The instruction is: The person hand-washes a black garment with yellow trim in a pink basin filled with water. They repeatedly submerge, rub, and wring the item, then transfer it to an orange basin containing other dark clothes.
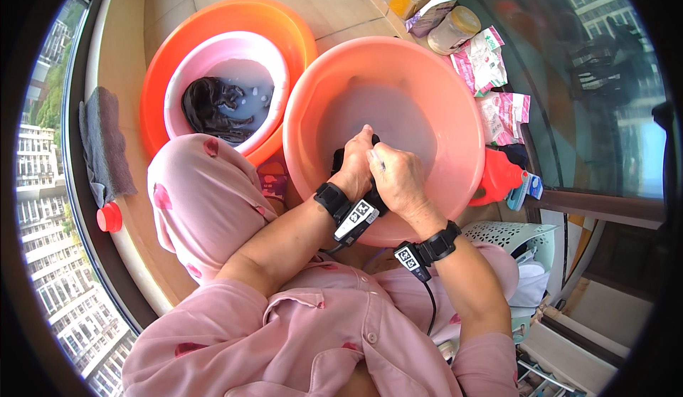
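Note:
A large salmon-pink plastic basin holding cloudy water stands before me. Over its near part my left hand and my right hand are pressed close together, both gripping a wet black cloth. Part of the cloth shows left of my left hand, part hangs below between my wrists. My fingers hide much of it. At the upper left, a smaller pale pink basin sits inside an orange basin; dark wet fabric lies in its sudsy water.
Right of the large basin are a lidded jar, washing powder bags, a red detergent bottle and a brush. A pale perforated laundry basket stands at my right. A grey towel and red cap lie on the left ledge.

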### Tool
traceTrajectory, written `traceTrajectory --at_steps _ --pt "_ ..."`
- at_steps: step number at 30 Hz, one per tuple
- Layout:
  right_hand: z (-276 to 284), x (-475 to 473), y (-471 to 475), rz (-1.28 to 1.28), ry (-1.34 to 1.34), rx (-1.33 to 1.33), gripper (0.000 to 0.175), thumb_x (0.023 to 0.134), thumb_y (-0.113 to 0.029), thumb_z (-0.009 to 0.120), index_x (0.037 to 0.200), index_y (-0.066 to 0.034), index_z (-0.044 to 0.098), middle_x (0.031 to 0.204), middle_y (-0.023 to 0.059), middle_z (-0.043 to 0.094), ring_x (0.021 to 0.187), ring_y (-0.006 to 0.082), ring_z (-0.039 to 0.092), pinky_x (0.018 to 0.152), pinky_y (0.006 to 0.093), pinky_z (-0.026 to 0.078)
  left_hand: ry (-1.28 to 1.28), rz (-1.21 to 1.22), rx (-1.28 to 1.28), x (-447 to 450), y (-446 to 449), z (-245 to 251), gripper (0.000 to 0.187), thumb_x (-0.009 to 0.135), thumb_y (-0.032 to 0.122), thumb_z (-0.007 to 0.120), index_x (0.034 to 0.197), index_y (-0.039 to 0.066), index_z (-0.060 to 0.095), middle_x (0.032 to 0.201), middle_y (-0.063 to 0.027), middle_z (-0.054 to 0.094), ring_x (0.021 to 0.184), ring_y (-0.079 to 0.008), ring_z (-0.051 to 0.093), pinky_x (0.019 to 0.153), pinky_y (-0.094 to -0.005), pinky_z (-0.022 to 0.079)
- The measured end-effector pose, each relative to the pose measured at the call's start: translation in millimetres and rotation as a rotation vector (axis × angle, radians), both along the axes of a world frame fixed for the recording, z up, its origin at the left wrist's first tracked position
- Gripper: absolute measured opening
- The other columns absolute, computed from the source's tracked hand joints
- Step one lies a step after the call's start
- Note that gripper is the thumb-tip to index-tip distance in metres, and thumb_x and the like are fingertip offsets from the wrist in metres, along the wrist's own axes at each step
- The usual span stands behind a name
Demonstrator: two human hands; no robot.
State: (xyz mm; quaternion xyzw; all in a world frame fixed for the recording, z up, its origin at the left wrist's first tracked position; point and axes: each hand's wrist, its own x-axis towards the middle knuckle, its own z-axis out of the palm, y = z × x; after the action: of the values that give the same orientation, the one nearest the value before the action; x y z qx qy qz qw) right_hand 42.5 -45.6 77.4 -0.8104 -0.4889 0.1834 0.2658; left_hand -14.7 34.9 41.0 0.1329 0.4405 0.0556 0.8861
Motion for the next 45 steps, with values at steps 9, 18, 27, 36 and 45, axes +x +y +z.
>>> traceTrajectory --at_steps 9,18,27,36,45 --pt "-7.3 8.7 6.4 -0.228 -0.089 -0.005 0.021 0.097 -0.026 0.053 0.089 -0.0065 0.059 0.074 0.0220 0.064 0.073 0.0453 0.063 0.064 0.0556 0.047 0.075 -0.077 0.318 -1.9 -7.4 10.7 0.036 0.100 0.032 0.041 0.094 0.004 0.062 0.091 -0.0093 0.063 0.084 -0.0210 0.059 0.074 -0.0419 0.049" --pt "-3.4 7.2 4.4 -0.305 -0.146 -0.069 0.030 0.098 -0.027 0.053 0.079 -0.0040 0.057 0.073 0.0221 0.063 0.071 0.0460 0.061 0.062 0.0535 0.047 0.079 -0.270 0.296 0.3 -20.3 -31.0 0.029 0.103 0.023 0.042 0.093 0.006 0.063 0.086 -0.0073 0.065 0.073 -0.0172 0.061 0.060 -0.0350 0.051" --pt "1.9 11.5 7.8 -0.436 -0.224 -0.082 0.034 0.099 -0.029 0.052 0.077 -0.0036 0.059 0.073 0.0220 0.064 0.071 0.0460 0.061 0.062 0.0541 0.046 0.101 -0.399 0.397 -1.6 -21.6 -14.9 0.031 0.103 0.021 0.037 0.088 0.009 0.062 0.082 -0.0058 0.061 0.074 -0.0170 0.057 0.067 -0.0357 0.049" --pt "-16.3 7.8 0.0 -0.281 -0.233 0.142 0.033 0.097 -0.032 0.054 0.083 -0.0051 0.065 0.077 0.0230 0.065 0.074 0.0450 0.064 0.066 0.0530 0.049 -0.105 -0.115 0.154 1.9 -5.4 -12.6 0.025 0.099 0.021 0.042 0.088 0.011 0.062 0.082 -0.0081 0.064 0.070 -0.0226 0.059 0.064 -0.0384 0.051" --pt "-17.4 97.4 -52.1 -0.630 0.790 0.280 0.037 0.100 -0.033 0.062 0.087 0.0019 0.063 0.080 0.0028 0.060 0.073 0.0127 0.055 0.069 0.0315 0.048 -0.308 -0.225 0.494 -9.0 22.2 -2.4 0.042 0.093 0.039 0.069 0.118 0.006 0.060 0.090 -0.0042 0.061 0.088 -0.0190 0.063 0.081 -0.0332 0.054"
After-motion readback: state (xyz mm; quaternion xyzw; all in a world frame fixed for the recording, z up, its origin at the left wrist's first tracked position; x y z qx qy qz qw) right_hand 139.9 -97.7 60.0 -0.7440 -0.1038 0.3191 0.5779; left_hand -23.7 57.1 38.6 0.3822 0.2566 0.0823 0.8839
